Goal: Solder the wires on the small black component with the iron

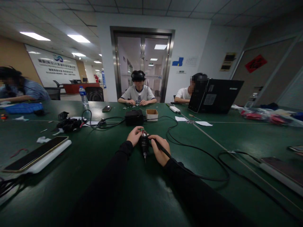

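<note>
A black cylindrical tool (pixel 144 143), with a metal chuck and a thin bit pointing towards me, lies on the green table. My left hand (pixel 134 136) closes its fingertips on the far end of it, where small green and red parts show. In my right hand (pixel 161 149) is a dark pen-shaped soldering iron (pixel 163 148), held like a pencil. Its tip meets the tool's far end from the right; whether the two touch I cannot tell. A black cable (pixel 201 177) trails from the iron's rear and loops to the right.
Beyond my hands stand a black box (pixel 134 117) and a small open carton (pixel 151 115). Left lie a phone on a white power bank (pixel 38 154) and a black cable bundle (pixel 71 124). A laptop (pixel 215 96) stands back right. A person (pixel 137 93) works opposite; others sit left and right.
</note>
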The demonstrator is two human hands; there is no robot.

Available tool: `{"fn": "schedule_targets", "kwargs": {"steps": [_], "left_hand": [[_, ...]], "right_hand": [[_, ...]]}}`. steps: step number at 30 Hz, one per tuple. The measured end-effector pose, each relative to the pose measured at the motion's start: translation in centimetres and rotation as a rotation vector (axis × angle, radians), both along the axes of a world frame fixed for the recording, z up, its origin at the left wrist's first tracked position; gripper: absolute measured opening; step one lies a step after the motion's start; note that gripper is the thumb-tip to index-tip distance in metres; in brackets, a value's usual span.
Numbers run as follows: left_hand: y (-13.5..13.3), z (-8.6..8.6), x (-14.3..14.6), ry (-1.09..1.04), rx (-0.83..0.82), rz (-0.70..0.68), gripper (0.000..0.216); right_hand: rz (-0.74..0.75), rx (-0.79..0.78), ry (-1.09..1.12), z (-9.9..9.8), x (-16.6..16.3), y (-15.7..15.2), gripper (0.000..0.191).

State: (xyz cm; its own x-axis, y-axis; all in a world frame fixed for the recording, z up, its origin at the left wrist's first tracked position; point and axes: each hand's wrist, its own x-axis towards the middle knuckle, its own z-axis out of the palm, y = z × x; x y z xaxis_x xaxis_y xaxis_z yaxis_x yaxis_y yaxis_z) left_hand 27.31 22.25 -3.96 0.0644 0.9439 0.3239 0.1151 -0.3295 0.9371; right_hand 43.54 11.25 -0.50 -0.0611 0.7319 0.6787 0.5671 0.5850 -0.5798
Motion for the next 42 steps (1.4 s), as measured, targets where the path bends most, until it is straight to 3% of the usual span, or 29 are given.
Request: {"fn": "schedule_targets", "kwargs": {"steps": [42], "left_hand": [[-0.03,-0.03,-0.10,0.005,-0.009,0.001,0.030]], "right_hand": [[-0.010,0.011,-0.010,-0.11,0.09,-0.04,0.022]]}}
